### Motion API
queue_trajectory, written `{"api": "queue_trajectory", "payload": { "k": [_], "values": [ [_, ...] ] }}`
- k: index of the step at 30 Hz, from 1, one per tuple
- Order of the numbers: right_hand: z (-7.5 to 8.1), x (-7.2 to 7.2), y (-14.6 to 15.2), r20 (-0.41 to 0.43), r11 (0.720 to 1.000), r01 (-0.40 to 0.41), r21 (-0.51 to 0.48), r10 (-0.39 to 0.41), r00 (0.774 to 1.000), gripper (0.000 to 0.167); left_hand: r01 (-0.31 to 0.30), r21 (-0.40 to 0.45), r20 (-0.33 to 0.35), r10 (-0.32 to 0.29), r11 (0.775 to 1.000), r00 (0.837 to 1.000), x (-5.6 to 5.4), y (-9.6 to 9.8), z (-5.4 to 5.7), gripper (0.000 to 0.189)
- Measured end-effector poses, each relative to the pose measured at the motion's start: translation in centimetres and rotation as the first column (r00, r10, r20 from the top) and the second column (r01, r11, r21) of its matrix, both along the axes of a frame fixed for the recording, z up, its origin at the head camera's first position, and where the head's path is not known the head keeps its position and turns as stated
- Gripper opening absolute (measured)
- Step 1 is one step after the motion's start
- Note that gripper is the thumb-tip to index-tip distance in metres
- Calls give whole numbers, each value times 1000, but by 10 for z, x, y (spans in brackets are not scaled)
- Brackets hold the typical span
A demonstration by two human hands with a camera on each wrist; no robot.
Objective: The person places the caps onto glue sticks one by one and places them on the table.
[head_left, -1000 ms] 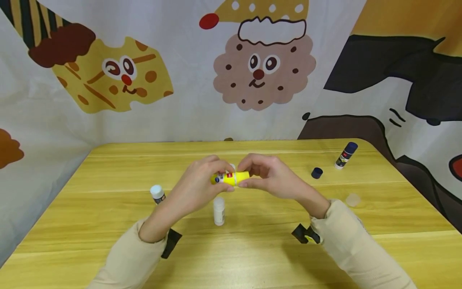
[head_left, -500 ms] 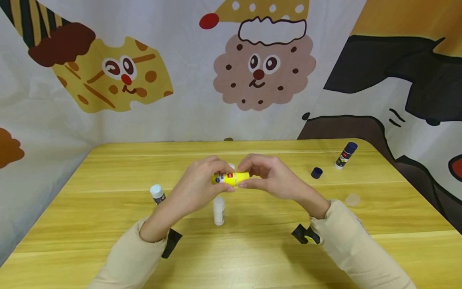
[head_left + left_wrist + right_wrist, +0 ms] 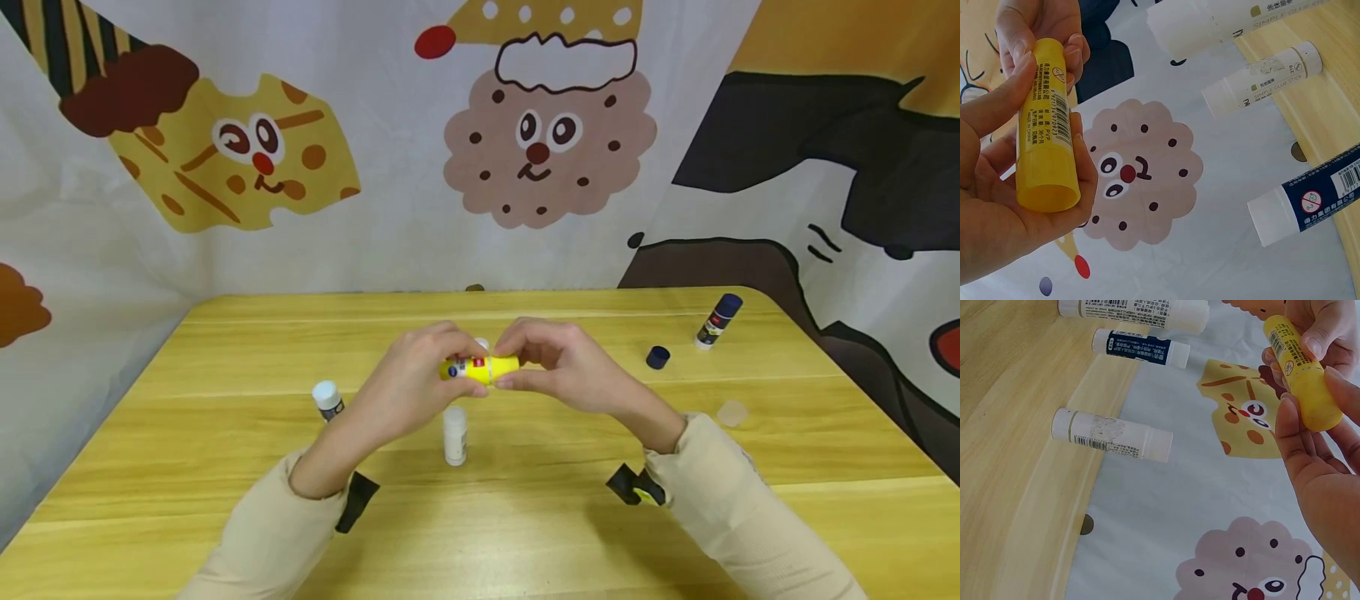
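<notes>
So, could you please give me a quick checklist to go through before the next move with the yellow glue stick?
1. Left grip secure: ok, thumb and fingers hold one end of the yellow glue stick.
2. Right grip secure: ok, thumb and fingers hold the opposite end.
3. Yellow glue stick's end loosened: cannot tell; no open gap shows.
4. White glue stick nearest the person upright: ok, it stands on the table.
5. Small navy cap-like piece fitted onto something: not ok, it sits apart from the navy glue stick.
6. Pale disc identified: cannot tell what it is.
</notes>
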State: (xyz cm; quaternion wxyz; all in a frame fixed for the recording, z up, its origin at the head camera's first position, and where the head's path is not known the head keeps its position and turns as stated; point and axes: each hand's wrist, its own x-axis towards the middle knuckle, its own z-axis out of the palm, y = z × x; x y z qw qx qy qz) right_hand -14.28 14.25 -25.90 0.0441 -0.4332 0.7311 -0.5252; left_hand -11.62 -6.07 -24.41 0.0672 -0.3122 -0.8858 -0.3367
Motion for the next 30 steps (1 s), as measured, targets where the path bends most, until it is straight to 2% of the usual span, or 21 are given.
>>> {"api": "queue_trajectory", "payload": {
  "k": [18,30],
  "values": [
    [-2,0,1,3,1000,-1,4,1,1000,23,-6,-3,6,6,1000,1000,-1,1,0,30],
    [-2,2,1,49,998,41,42,-43,998,23,-10,-2,31,10,1000,999,-2,0,-5,26]
  ]
}}
